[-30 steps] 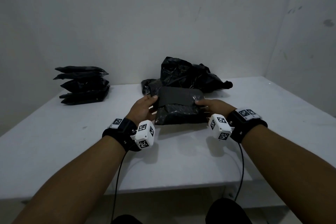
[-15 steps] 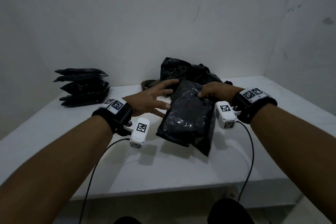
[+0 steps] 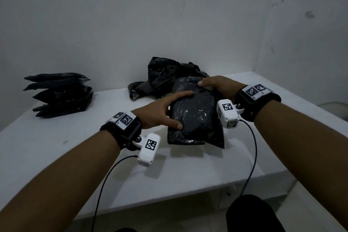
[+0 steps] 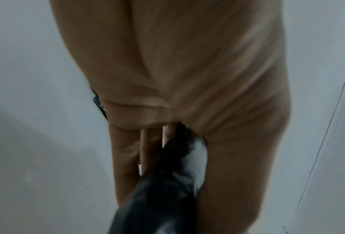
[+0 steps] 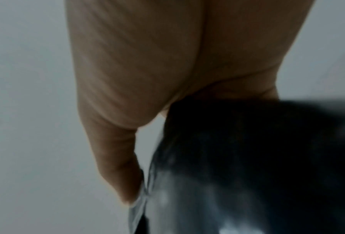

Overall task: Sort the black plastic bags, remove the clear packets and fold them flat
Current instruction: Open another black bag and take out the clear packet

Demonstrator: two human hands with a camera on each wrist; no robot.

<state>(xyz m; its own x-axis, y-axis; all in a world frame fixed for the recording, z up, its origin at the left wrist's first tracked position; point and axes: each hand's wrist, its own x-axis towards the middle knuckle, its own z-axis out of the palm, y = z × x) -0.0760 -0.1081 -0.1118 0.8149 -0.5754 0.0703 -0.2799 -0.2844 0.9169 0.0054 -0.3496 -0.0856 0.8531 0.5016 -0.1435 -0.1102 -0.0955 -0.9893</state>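
Both hands gripping black bag [image 3: 195,118], left hand [image 3: 156,113], right hand [image 3: 216,85]

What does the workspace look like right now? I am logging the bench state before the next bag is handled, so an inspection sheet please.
Surface: white table, a small dark mark near its left part.
Job's things: black packet held off the table; stack of flat black packets at far left; crumpled black bags by the wall.
Clutter: nothing seen.
Hands: left hand grips the packet's left side, thumb on its front; right hand holds its top edge.
Cables: one black cable hangs from the left wrist camera, another from the right.
Surroundings: white walls with scuff marks, meeting in a corner at the right.
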